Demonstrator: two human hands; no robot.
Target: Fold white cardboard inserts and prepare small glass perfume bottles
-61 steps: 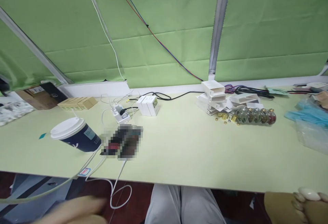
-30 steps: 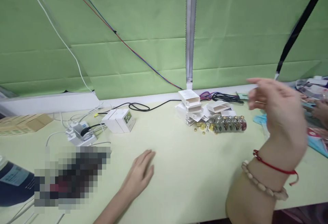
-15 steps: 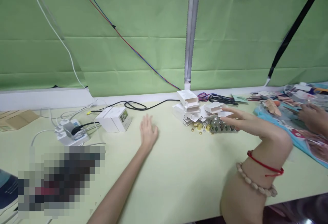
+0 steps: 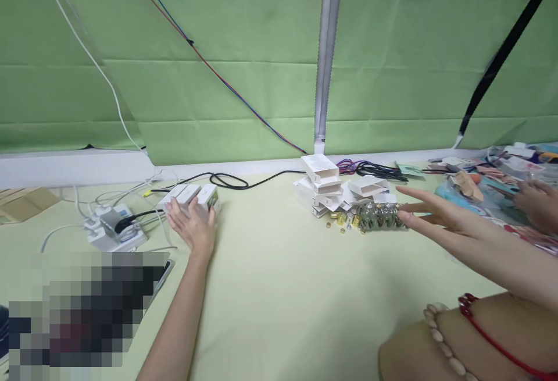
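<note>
My left hand (image 4: 194, 227) is on a small row of white boxes (image 4: 208, 195) at the left, its fingers over the far side and its thumb at the right end. My right hand (image 4: 429, 215) is stretched out from the right with its fingers apart and holds nothing. Its fingertips are close to a row of shiny, dark, coil-like metal pieces (image 4: 379, 216), though contact cannot be made out. Small gold-coloured parts (image 4: 341, 219) lie just left of these. Behind them rises an untidy stack of open white cartons (image 4: 321, 170).
White plugs and a power strip (image 4: 115, 227) with tangled cables lie left of the boxes. A blurred-out dark device (image 4: 108, 305) is nearer. Brown cardboard (image 4: 26, 203) sits far left. On the right, another person's hand (image 4: 538, 200) is among plastic bags and small items.
My left hand has moved left from the bare tabletop onto the white boxes. My right hand has shifted right, away from the cartons, with its arm swung outward.
</note>
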